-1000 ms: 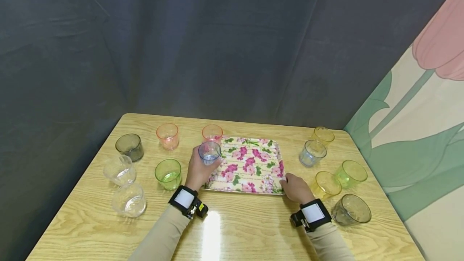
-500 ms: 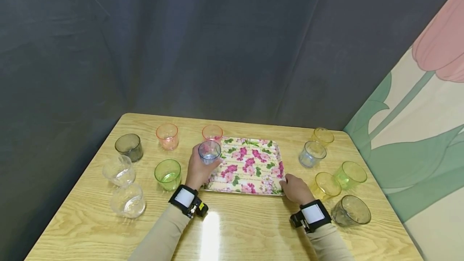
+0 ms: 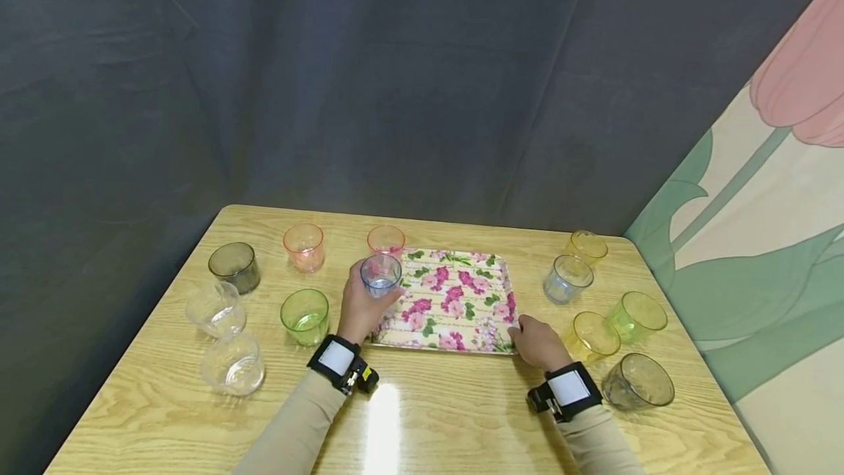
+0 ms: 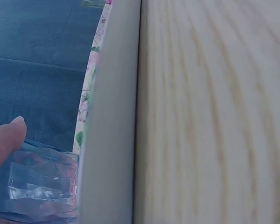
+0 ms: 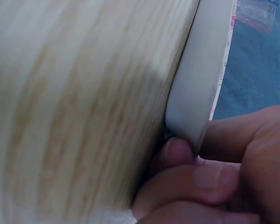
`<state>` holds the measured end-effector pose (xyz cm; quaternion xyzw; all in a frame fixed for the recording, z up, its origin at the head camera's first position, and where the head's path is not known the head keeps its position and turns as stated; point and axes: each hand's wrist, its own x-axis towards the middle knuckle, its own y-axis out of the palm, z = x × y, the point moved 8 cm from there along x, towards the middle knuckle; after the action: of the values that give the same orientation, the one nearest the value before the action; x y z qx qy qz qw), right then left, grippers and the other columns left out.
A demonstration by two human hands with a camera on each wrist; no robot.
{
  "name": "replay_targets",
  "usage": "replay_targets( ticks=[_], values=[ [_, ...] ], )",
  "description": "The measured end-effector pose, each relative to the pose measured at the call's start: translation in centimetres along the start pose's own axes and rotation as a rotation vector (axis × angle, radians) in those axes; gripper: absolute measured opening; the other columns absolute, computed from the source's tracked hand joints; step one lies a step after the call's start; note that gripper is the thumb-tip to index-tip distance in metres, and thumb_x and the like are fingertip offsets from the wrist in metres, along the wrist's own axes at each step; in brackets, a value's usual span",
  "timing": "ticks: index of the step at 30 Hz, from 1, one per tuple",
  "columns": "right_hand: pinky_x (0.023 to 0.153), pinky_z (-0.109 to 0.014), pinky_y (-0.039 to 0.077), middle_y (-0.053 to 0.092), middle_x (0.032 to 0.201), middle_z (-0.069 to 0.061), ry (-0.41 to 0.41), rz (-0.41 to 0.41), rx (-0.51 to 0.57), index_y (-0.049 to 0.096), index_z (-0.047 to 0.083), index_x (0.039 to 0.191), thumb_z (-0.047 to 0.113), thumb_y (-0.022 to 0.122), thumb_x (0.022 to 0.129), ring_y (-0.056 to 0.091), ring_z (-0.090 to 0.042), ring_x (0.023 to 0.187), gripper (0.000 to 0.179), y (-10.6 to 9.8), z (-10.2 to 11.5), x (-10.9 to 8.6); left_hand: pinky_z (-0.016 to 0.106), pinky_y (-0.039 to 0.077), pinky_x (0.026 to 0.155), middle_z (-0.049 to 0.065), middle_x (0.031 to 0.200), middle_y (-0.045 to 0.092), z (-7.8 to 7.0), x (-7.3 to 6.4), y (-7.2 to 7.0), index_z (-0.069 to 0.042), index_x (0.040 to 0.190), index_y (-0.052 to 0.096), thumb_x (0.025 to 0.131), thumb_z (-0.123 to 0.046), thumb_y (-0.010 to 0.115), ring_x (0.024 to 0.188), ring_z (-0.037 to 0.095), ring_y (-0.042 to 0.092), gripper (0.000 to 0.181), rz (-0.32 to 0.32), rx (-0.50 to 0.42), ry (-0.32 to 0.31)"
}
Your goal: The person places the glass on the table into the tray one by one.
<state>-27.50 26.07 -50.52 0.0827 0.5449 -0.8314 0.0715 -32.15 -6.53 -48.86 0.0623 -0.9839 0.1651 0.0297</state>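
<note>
My left hand (image 3: 359,310) grips a clear blue tumbler (image 3: 380,277) from its left side, thumb to the right. The tumbler is upright at the left end of a flowered tray (image 3: 455,299). In the left wrist view, the thumb (image 4: 7,140) lies against the blue tumbler (image 4: 42,186), whose base is at the tray's surface; the other fingers are mostly hidden. At the tray's near right corner is my right hand (image 3: 539,344), pinching the rim. The right wrist view has its curled fingers (image 5: 186,182) below that pale rim (image 5: 191,84).
Left of the tray stand green (image 3: 305,317), pink (image 3: 305,248), grey (image 3: 235,268) and two clear tumblers (image 3: 234,365). Another pink tumbler (image 3: 386,240) stands by its far left corner. To the right are yellow (image 3: 593,337), green (image 3: 637,317), blue (image 3: 568,279) and grey tumblers (image 3: 638,382).
</note>
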Motion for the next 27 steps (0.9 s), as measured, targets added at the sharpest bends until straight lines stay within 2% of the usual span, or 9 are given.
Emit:
replay_targets(
  ticks=[3, 8, 12, 16, 20, 27],
  values=[
    [0.057, -0.030, 0.035, 0.047, 0.069, -0.006, -0.001, -0.003, 0.000, 0.052, 0.004, 0.084, 0.019, 0.048, 0.102, 0.047, -0.020, 0.062, 0.023, -0.1, 0.1, 0.0, 0.056, 0.033, 0.116, 0.025, 0.154, 0.036, 0.1, -0.1, 0.0, -0.003, 0.155, 0.021, 0.081, -0.024, 0.083, 0.143, 0.042, 0.037, 0.099, 0.009, 0.004, -0.011],
    [0.056, -0.030, 0.034, 0.046, 0.068, -0.006, 0.008, 0.004, 0.004, 0.050, 0.005, 0.082, 0.019, 0.048, 0.102, 0.046, -0.020, 0.061, 0.024, 0.0, 0.1, -0.1, 0.058, 0.025, 0.119, 0.025, 0.163, 0.014, 0.2, -0.3, 0.0, -0.010, 0.160, 0.002, 0.078, -0.031, 0.085, 0.149, 0.045, 0.021, 0.119, 0.022, -0.005, -0.040],
    [0.057, -0.030, 0.034, 0.046, 0.068, -0.006, 0.011, 0.009, 0.003, 0.050, 0.005, 0.082, 0.019, 0.048, 0.102, 0.046, -0.020, 0.061, 0.024, 0.0, 0.1, -0.1, 0.057, 0.026, 0.119, 0.025, 0.163, 0.014, -0.1, -0.4, -0.2, -0.012, 0.160, -0.002, 0.077, -0.038, 0.085, 0.149, 0.044, 0.023, 0.123, -0.017, -0.032, -0.033],
    [0.057, -0.031, 0.035, 0.046, 0.068, -0.006, 0.001, 0.004, 0.002, 0.050, 0.005, 0.082, 0.019, 0.048, 0.102, 0.047, -0.021, 0.062, 0.024, 0.0, 0.1, -0.1, 0.055, 0.024, 0.121, 0.020, 0.165, 0.013, -0.5, -0.7, -0.5, -0.014, 0.161, 0.002, 0.081, -0.044, 0.080, 0.151, 0.040, 0.019, 0.116, -0.061, -0.059, -0.005],
    [0.057, -0.031, 0.035, 0.044, 0.067, -0.006, -0.006, 0.009, -0.003, 0.049, 0.006, 0.081, 0.020, 0.048, 0.102, 0.047, -0.021, 0.062, 0.025, 0.1, 0.0, -0.1, 0.058, 0.020, 0.121, 0.015, 0.167, 0.009, -1.2, -1.4, -0.8, -0.016, 0.161, 0.004, 0.090, -0.041, 0.072, 0.153, 0.037, 0.014, 0.102, -0.095, -0.075, 0.062],
    [0.057, -0.032, 0.036, 0.046, 0.069, -0.007, -0.007, 0.028, 0.000, 0.051, 0.004, 0.086, 0.020, 0.047, 0.103, 0.048, -0.021, 0.062, 0.024, 0.0, 0.2, 0.0, 0.055, 0.015, 0.123, 0.018, 0.166, 0.013, -3.6, -3.3, -1.5, -0.009, 0.160, 0.008, 0.099, -0.024, 0.057, 0.154, 0.035, 0.014, 0.080, -0.151, -0.116, 0.293]
  ],
)
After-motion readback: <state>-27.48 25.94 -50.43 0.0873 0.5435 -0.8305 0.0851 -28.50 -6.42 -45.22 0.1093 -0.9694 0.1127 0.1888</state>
